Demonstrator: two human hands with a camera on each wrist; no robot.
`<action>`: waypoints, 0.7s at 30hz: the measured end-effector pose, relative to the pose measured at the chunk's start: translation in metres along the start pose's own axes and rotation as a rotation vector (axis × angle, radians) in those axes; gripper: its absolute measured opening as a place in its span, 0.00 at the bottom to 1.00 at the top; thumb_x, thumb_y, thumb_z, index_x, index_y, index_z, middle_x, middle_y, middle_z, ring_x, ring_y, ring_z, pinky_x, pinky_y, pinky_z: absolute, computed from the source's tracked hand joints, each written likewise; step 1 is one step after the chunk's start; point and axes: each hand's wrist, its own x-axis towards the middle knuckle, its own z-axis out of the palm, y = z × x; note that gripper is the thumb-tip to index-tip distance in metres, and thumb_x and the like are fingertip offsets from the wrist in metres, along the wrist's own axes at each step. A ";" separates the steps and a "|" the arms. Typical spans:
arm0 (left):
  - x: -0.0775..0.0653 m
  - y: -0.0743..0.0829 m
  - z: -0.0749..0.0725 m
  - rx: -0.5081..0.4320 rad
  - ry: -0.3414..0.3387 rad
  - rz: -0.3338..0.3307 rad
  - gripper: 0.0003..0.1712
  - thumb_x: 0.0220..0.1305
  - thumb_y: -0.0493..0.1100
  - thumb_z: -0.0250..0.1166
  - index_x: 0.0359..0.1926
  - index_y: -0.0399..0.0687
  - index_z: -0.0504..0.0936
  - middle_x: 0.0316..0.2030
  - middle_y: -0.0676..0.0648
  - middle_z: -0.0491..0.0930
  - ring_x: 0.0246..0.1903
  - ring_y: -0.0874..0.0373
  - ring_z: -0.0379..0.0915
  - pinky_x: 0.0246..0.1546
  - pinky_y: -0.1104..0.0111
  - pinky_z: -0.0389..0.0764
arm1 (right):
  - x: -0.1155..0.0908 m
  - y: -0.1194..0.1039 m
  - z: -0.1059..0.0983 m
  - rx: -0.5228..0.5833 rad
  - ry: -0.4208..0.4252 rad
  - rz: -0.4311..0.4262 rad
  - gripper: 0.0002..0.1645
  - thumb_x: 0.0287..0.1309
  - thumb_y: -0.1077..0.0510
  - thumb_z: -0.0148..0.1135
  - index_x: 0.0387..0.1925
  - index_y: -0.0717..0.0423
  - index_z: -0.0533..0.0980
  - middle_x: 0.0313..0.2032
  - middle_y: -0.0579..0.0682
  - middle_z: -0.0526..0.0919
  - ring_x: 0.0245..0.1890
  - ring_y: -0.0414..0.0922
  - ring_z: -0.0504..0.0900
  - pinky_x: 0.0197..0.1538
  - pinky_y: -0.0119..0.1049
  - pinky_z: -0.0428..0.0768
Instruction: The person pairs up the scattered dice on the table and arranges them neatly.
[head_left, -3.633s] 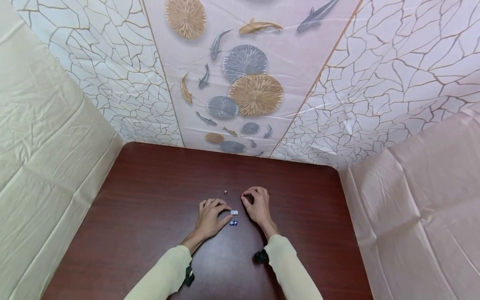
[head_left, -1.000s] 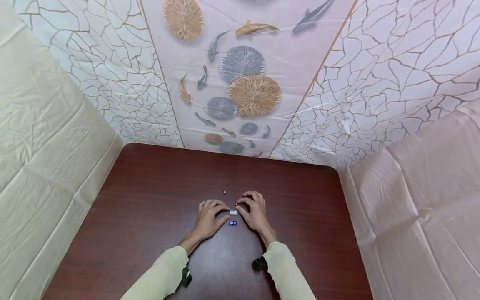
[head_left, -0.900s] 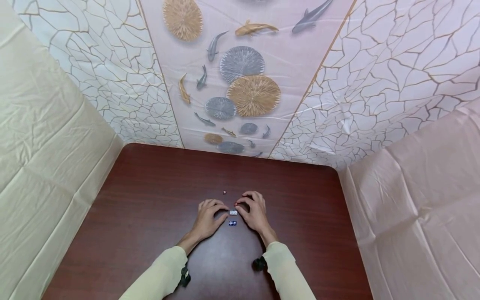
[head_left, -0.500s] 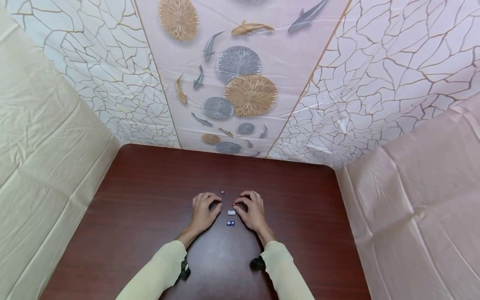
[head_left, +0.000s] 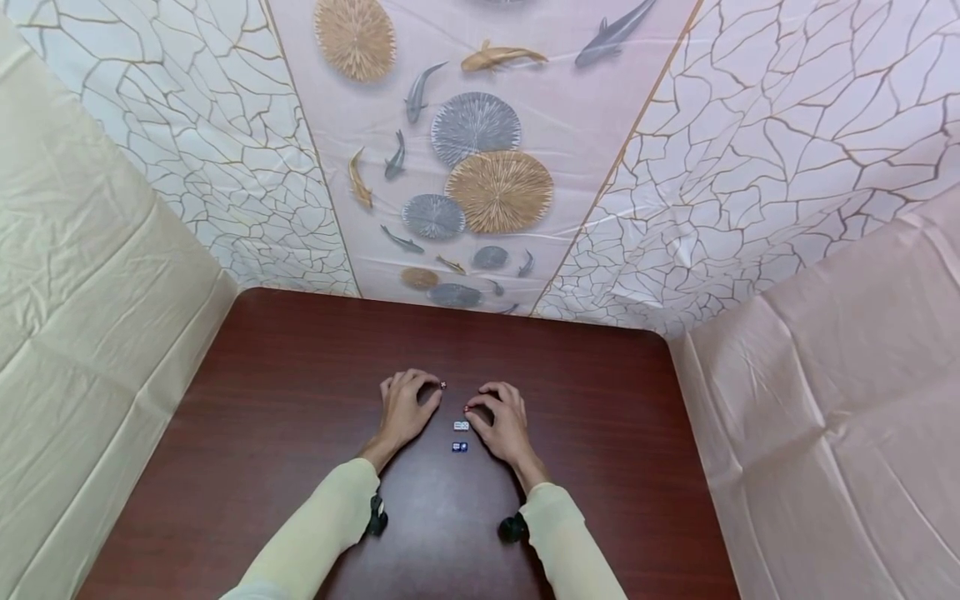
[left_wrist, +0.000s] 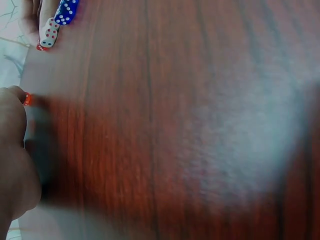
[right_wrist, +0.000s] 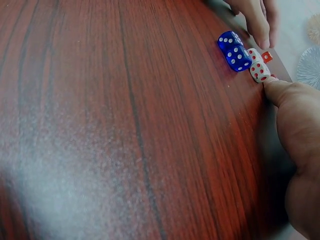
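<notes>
My left hand [head_left: 406, 408] has its thumb and index fingertips at a small red die [head_left: 443, 385], which shows beyond the thumb in the left wrist view. Lower and to the right, my right hand [head_left: 504, 425] pinches another red die [head_left: 467, 408] just behind the white dice; the fingertips mostly cover this die in the right wrist view. Two white dice [head_left: 461, 426] sit side by side on the table. Nearer to me lie two translucent blue dice [right_wrist: 235, 51], also side by side, in line with the white pair.
A dark reddish wooden table [head_left: 300, 367] lies under everything. Patterned cloth [head_left: 491, 125] with fish hangs behind it, and plain pale cloth [head_left: 825, 400] stands along both sides. Both sleeves have dark wrist devices [head_left: 513, 528].
My right hand has brought its red die leftward and nearer to the white dice. My left hand has left the white dice and moved away from me to the other red die.
</notes>
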 end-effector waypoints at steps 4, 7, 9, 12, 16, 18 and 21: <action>0.004 -0.002 0.003 0.005 -0.028 -0.030 0.12 0.71 0.45 0.81 0.53 0.51 0.94 0.54 0.44 0.91 0.56 0.41 0.82 0.70 0.36 0.62 | 0.000 0.000 0.000 0.004 0.000 -0.007 0.08 0.68 0.55 0.81 0.46 0.50 0.92 0.63 0.57 0.85 0.73 0.62 0.74 0.78 0.67 0.65; 0.005 -0.004 0.004 0.000 -0.060 -0.058 0.12 0.73 0.46 0.80 0.53 0.51 0.93 0.55 0.44 0.90 0.58 0.40 0.80 0.72 0.35 0.60 | 0.000 -0.001 0.000 0.006 -0.007 -0.001 0.08 0.68 0.55 0.81 0.46 0.50 0.92 0.63 0.57 0.85 0.74 0.62 0.74 0.79 0.66 0.65; 0.006 -0.004 0.004 0.006 -0.071 -0.067 0.12 0.73 0.47 0.79 0.53 0.52 0.93 0.56 0.44 0.90 0.59 0.40 0.80 0.72 0.35 0.60 | 0.001 0.000 0.000 0.005 -0.011 0.005 0.08 0.69 0.55 0.81 0.47 0.51 0.92 0.63 0.57 0.85 0.74 0.61 0.74 0.79 0.66 0.65; 0.006 -0.004 0.005 0.022 -0.084 -0.073 0.11 0.74 0.48 0.79 0.53 0.53 0.94 0.56 0.45 0.89 0.59 0.41 0.79 0.72 0.36 0.60 | 0.001 0.000 0.000 0.005 -0.014 0.011 0.08 0.69 0.55 0.81 0.47 0.51 0.92 0.63 0.57 0.85 0.74 0.61 0.73 0.80 0.66 0.65; 0.007 -0.003 0.005 0.033 -0.087 -0.075 0.10 0.75 0.48 0.78 0.52 0.54 0.94 0.55 0.46 0.89 0.59 0.41 0.79 0.71 0.38 0.60 | 0.001 -0.001 0.000 0.006 -0.011 0.013 0.08 0.69 0.55 0.80 0.47 0.51 0.92 0.63 0.57 0.85 0.74 0.61 0.73 0.80 0.66 0.65; 0.007 -0.003 0.006 0.038 -0.074 -0.067 0.09 0.74 0.48 0.78 0.51 0.53 0.94 0.54 0.46 0.89 0.58 0.42 0.79 0.69 0.38 0.61 | 0.001 -0.001 0.000 0.005 -0.010 0.014 0.08 0.69 0.55 0.80 0.47 0.51 0.92 0.63 0.57 0.85 0.74 0.61 0.73 0.80 0.66 0.65; 0.008 -0.003 0.007 0.034 -0.065 -0.066 0.09 0.74 0.48 0.79 0.50 0.53 0.94 0.54 0.46 0.89 0.57 0.42 0.79 0.69 0.38 0.61 | 0.001 -0.001 0.000 0.004 -0.012 0.016 0.08 0.69 0.55 0.80 0.47 0.50 0.92 0.63 0.57 0.85 0.74 0.61 0.73 0.80 0.66 0.65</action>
